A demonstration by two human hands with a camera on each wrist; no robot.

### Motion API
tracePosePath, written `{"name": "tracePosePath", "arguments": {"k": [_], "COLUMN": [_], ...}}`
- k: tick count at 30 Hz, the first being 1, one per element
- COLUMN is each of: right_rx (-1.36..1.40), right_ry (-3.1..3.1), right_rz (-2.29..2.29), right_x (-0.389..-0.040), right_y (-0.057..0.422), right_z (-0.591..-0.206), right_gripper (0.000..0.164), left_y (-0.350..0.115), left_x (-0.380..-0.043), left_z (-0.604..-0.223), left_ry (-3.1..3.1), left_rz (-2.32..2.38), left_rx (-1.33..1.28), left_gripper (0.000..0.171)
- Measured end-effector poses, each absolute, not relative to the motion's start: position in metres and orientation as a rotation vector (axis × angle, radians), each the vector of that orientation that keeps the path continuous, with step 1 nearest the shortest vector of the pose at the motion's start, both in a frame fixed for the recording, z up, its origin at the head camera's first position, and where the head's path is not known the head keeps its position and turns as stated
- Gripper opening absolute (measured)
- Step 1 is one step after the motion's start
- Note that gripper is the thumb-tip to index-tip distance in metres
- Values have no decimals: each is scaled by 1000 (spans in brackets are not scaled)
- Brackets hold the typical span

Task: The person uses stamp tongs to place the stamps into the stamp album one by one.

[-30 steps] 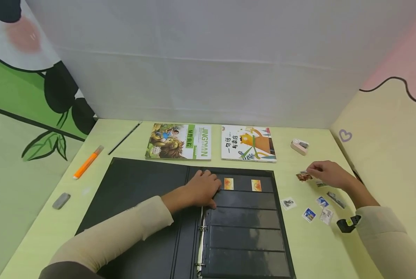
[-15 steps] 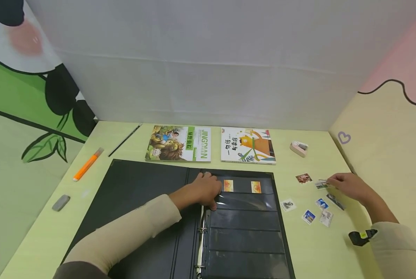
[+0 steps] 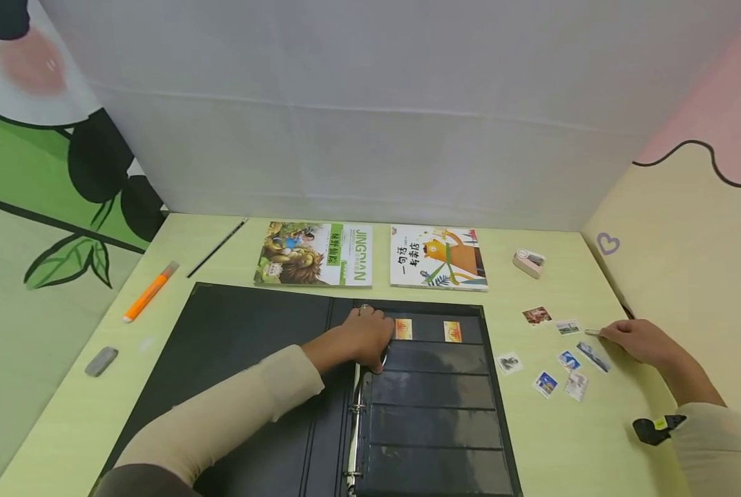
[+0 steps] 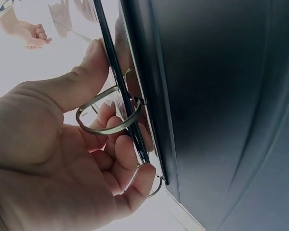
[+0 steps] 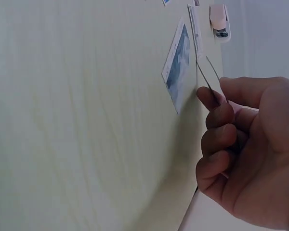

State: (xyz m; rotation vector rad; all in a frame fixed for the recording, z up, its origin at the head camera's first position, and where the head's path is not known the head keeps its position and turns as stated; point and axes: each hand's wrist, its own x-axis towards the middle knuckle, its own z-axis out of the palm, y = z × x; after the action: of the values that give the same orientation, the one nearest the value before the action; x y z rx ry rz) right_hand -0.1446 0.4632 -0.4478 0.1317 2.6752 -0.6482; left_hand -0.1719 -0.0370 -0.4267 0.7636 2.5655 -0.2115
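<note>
A black ring-bound stamp album (image 3: 252,324) lies open, its dark pocket page (image 3: 432,386) on the right. Two orange-yellow stamps (image 3: 452,332) sit in the top row. My left hand (image 3: 365,337) grips the page's ring-side edge near the top; the left wrist view shows thumb and curled fingers about the page edge (image 4: 116,72) beside a metal ring (image 4: 106,131). My right hand (image 3: 640,339) pinches thin metal tweezers (image 5: 208,81), tips apart. The tips are beside a greenish landscape stamp (image 3: 568,327), with a long bluish stamp (image 3: 593,357) just below.
Several loose stamps lie right of the album, among them a brown one (image 3: 536,315) and a blue one (image 3: 545,384). A pink-white sharpener-like item (image 3: 528,263) and two books (image 3: 438,257) stand behind. Leftward are an orange marker (image 3: 150,293), a pencil (image 3: 217,247) and a grey eraser (image 3: 101,362).
My right hand has moved right and toward me with the tweezers, from the brown stamp, past the greenish one, to its right side. The brown stamp lies on the table. The left hand stays put.
</note>
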Motion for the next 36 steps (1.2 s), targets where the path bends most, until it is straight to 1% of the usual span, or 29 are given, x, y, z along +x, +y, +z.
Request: {"name": "tracePosePath", "arguments": {"k": [5,9,13,15,17,22,28,32,36], "right_rx": [143,107,53,16,-29,-211,-377,-512,-724], "right_ry": [2691,2745,2816,2827,2829,2831,2711,2640,2670], "right_rz": [-725,-754,-746,-755,-762,-818,-979,-1012,-892], "right_x": [-150,-153,-160,-166,-172,-186,-202,-208,-213], "right_y": [452,447,445,440,431,394,337,295,253], "right_z": [-447,-443,-433,-427,-421,-413,-417,-421,-428], "right_gripper": [48,45,46,47,46,37,30,22,15], "left_y": [-37,-37,-40,-42,-45,-51,-56,-56,-57], "left_x": [-172,-172,-174,-176,-177,-179,-175,-173,-172], "left_z": [-425,-424,-423,-424,-425,-427,-432,-435,-437], "left_ry": [2574,2577,2577,2577,2574,2560,2552,2556,2567], "left_rz": [-202,-191,-168,-146,-116,6,78,93,83], "left_rx": [768,786,816,839,856,879,932,942,941], "left_gripper": [76,78,79,77,70,56,47,45,46]}}
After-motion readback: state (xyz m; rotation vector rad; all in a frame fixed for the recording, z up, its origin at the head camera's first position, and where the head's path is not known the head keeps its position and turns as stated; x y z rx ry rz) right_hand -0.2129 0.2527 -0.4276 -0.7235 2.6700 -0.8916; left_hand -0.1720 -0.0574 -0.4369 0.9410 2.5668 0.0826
